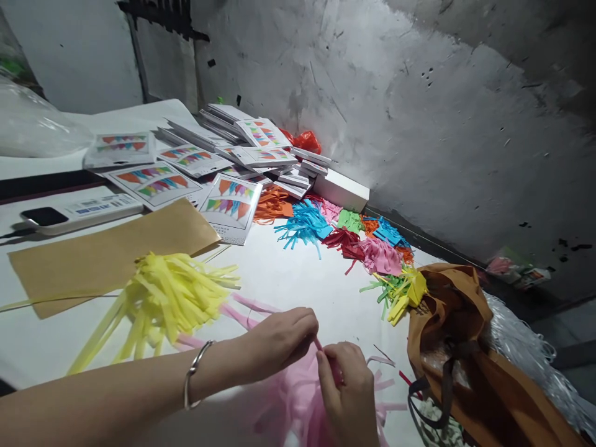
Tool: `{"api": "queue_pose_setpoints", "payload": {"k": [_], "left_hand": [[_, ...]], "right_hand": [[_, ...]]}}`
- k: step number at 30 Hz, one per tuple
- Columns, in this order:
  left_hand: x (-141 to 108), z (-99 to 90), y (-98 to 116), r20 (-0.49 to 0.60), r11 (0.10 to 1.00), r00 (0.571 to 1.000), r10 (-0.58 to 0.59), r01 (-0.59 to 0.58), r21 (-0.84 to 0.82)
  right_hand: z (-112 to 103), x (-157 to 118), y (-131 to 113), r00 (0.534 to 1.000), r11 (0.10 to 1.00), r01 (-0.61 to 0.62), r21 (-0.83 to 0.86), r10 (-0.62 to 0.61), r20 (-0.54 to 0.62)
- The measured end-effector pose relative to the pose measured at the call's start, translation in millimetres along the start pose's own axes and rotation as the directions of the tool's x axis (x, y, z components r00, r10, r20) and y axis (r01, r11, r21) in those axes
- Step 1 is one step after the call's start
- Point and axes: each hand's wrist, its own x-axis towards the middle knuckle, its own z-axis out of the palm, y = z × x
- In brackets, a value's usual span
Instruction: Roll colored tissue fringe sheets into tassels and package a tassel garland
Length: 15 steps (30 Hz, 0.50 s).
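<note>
Pink fringed paper strips point(298, 397) lie in a loose heap at the bottom centre, below and between both hands. My left hand point(286, 338), with a silver bangle at the wrist, is closed on a pink strip. Close beside it on the right, my right hand point(347, 385) pinches the same pink material between thumb and fingers. A bundle of yellow fringed paper point(174, 298) lies left of the hands, with pink strips reaching out beside it. Part of the pink heap is hidden behind the right hand.
Printed cards point(230, 208) are piled at the back left, near brown paper point(112, 254) and a white device point(84, 214). Coloured tassel bundles point(344, 242) run along the wall side. A brown bag point(451, 316) stands at the right, beside clear plastic point(521, 335).
</note>
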Motion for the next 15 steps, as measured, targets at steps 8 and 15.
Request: {"api": "queue_pose_setpoints", "payload": {"k": [8, 15], "left_hand": [[4.1, -10.7, 11.0, 0.105, 0.816, 0.966, -0.237, 0.257, -0.517], [6.4, -134.6, -7.7, -0.478, 0.776, 0.718, -0.506, 0.137, -0.615]], "right_hand": [[-13.2, 7.8, -19.4, 0.987, 0.978, -0.160, 0.135, 0.159, 0.020], [-37.9, -26.3, -5.0, 0.975, 0.986, -0.167, 0.010, 0.167, -0.145]]}}
